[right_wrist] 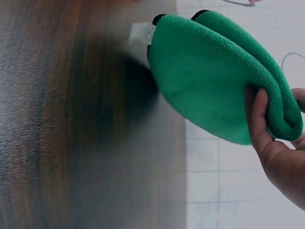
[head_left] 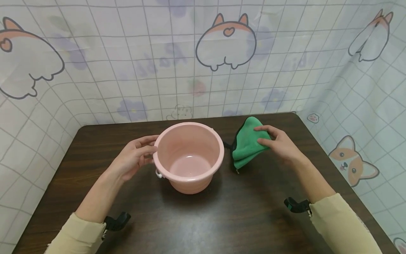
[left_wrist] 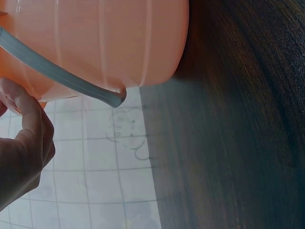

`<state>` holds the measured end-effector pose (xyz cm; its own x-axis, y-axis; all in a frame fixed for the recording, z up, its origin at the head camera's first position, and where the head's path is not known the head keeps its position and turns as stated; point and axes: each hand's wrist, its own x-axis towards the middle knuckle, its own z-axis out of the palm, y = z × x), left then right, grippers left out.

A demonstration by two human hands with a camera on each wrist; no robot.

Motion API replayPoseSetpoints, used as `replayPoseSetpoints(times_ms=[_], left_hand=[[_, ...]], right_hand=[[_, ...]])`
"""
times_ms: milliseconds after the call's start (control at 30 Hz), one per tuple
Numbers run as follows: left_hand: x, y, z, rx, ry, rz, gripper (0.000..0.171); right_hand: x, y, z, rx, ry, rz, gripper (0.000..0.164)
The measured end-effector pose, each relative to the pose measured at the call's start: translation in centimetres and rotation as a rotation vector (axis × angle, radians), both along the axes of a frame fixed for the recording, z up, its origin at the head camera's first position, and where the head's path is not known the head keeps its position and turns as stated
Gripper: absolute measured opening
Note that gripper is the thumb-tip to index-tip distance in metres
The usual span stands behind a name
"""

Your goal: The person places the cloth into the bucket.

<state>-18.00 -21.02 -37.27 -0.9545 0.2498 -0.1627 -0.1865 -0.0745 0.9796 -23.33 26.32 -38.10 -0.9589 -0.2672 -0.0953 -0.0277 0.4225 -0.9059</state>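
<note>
A pink plastic bucket (head_left: 190, 187) stands upright on the dark wooden table, its inside bare. My left hand (head_left: 130, 158) holds the bucket by the left side of its rim, fingers and thumb right at the edge. In the left wrist view, a grey-looking handle (left_wrist: 66, 78) hangs along the bucket's outer wall (left_wrist: 124, 38). Just right of the bucket, my right hand (head_left: 283, 143) pinches a folded green cloth (head_left: 250, 139) with dark edging. The right wrist view shows the cloth (right_wrist: 205, 81) hanging from between thumb and fingers, a white tag (right_wrist: 142, 32) at its far end.
The dark table (head_left: 215, 225) reaches back to a wall covering (head_left: 177, 70) with a grid and corgi pattern, which also runs along both sides. Black wrist devices (head_left: 117, 221) sit at the ends of the pale yellow sleeves (head_left: 342, 222).
</note>
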Motion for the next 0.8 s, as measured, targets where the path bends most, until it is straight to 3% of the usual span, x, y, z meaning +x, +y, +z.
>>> replayPoseSetpoints(times_ms=[800], left_hand=[[0.0,0.0,0.0,-0.021,0.005,0.001,0.057]], right_hand=[[1.1,-1.0,4.3,-0.043,0.038,0.019,0.048]])
